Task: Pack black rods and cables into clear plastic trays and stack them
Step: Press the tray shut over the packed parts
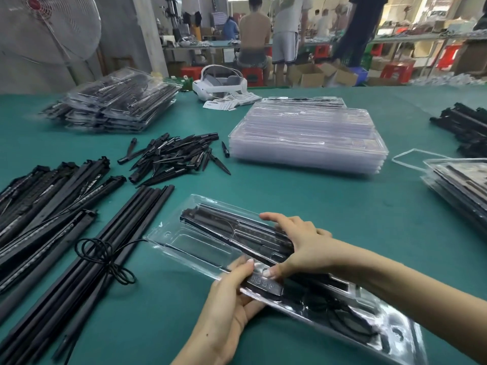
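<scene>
Both hands [295, 243] press rods [237, 230] into tray [184, 243].

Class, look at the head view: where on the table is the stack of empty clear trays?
The stack of empty clear trays sits right of centre on the green table, beyond both hands, with the pile of black spikes to its left.

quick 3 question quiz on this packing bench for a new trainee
1. True or false: the empty trays are stacked beyond the open tray.
2. Which hand grips the controller: A left, B right?
3. What lies left of the empty trays?

Key
1. True.
2. A: the left hand grips it; the right hand presses the rods in the tray.
3. A pile of black spikes.
</scene>
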